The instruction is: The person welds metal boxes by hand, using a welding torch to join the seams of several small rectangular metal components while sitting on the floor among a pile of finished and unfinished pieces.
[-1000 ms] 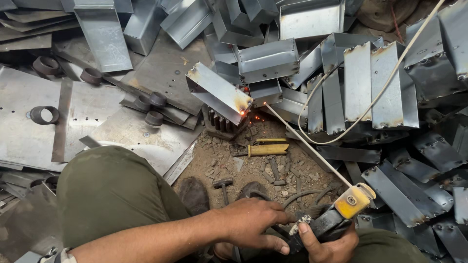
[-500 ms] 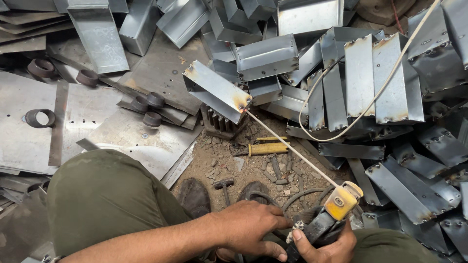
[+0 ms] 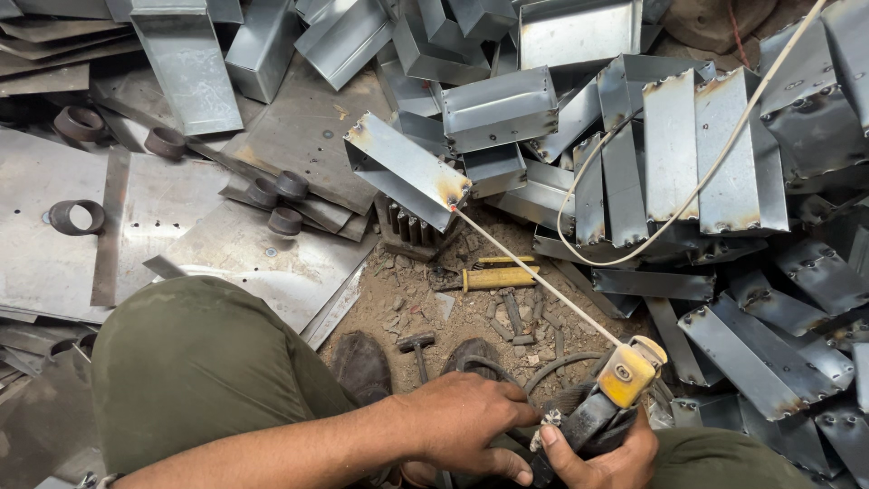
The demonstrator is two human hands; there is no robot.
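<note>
Holding the welding holder (image 3: 605, 398) in both hands, right hand (image 3: 597, 453) and left hand (image 3: 471, 426) wrapped tight, rod (image 3: 534, 276) tip touching the metal box (image 3: 403, 177).

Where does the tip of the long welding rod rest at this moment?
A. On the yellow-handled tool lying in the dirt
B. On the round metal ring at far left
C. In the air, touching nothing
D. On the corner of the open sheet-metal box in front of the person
D: the welding rod runs from the electrode holder in the right hand up to the scorched corner of the sheet-metal box.
</note>
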